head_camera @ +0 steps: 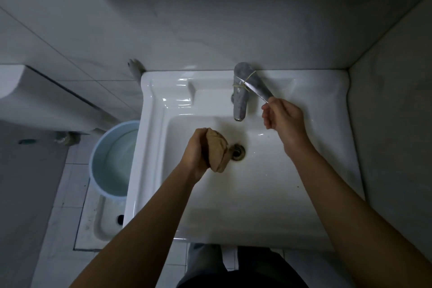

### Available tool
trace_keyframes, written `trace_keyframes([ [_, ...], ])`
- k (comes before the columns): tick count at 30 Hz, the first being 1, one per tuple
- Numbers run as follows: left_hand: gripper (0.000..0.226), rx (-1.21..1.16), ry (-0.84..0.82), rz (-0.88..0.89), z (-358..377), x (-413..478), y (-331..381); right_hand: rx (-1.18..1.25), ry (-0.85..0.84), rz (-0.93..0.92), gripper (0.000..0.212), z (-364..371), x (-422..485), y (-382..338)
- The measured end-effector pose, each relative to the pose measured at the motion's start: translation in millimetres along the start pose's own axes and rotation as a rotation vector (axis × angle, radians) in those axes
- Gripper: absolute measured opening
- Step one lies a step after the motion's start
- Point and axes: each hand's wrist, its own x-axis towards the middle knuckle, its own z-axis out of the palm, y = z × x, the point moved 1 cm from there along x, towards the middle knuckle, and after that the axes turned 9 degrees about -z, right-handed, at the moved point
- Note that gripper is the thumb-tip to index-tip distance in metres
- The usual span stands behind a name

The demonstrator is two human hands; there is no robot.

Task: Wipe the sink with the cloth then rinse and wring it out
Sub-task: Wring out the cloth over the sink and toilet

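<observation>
Dim tiled bathroom, white ceramic sink point(304, 206). Left hand point(195, 149) fisted around balled tan cloth point(217, 149), held over drain point(238, 152), likely for rinsing. Right hand point(280, 116) loosely curled, fingertips pinching metal faucet lever point(258, 87); no water visible.

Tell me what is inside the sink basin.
The sink holds the drain at its centre and brownish grime around it. The left hand, gripping the bunched cloth, covers the drain's left edge and the basin beneath.

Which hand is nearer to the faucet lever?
The right hand: its fingertips are at the tip of the faucet lever. The left hand is lower, over the basin beside the drain, gripping the cloth.
</observation>
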Motion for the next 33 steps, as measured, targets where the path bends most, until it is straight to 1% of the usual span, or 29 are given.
trace_keyframes([
  [4,0.038,-0.050,0.074,0.000,-7,-23,-5,-0.058,-0.010,-0.059,0.034,1,3,0],
  [7,0.030,0.082,0.075,0.100,-9,-45,-5,-0.121,-0.043,-0.002,0.045,4,-12,9],
  [9,0.027,0.090,0.125,0.151,-12,-61,-5,-0.170,-0.097,0.035,0.041,5,-35,23],
  [11,0.031,0.055,0.148,0.174,-15,-76,-7,-0.198,-0.226,0.094,0.030,11,-61,39],
  [12,0.033,0.058,0.144,0.181,-16,-83,-9,-0.179,-0.293,0.148,0.025,16,-74,45],
  [13,0.032,0.052,0.131,0.183,-16,-89,-11,-0.127,-0.345,0.224,0.027,21,-84,48],
  [16,0.029,0.057,0.065,0.209,-11,-105,-16,0.198,-0.430,0.553,0.051,40,-101,40],
  [18,0.023,0.159,0.072,0.282,-5,-111,-19,0.361,-0.554,0.698,0.058,48,-103,23],
  [19,0.018,0.259,0.114,0.348,-4,-112,-21,0.386,-0.610,0.718,0.058,49,-103,14],
  [21,0.012,0.513,0.222,0.487,-6,-110,-20,0.286,-0.688,0.659,0.053,50,-101,1],
  [23,0.015,0.705,0.306,0.557,-13,-108,-15,0.126,-0.730,0.559,0.046,49,-98,-7],
  [26,0.011,0.731,0.271,0.601,-21,-108,-4,-0.028,-0.727,0.465,0.041,50,-98,-20],
  [29,0.019,0.825,0.248,0.676,-23,-110,2,-0.289,-0.693,0.382,0.041,55,-98,-31],
  [30,0.023,0.886,0.275,0.725,-25,-110,3,-0.324,-0.674,0.378,0.042,57,-97,-29],
  [31,0.027,0.942,0.311,0.800,-27,-111,3,-0.298,-0.653,0.399,0.044,59,-97,-30],
  [32,0.032,0.989,0.324,0.897,-30,-111,3,-0.227,-0.630,0.441,0.047,61,-96,-29],
  [33,0.038,1.039,0.291,0.996,-33,-110,4,-0.137,-0.615,0.493,0.047,62,-95,-28],
])
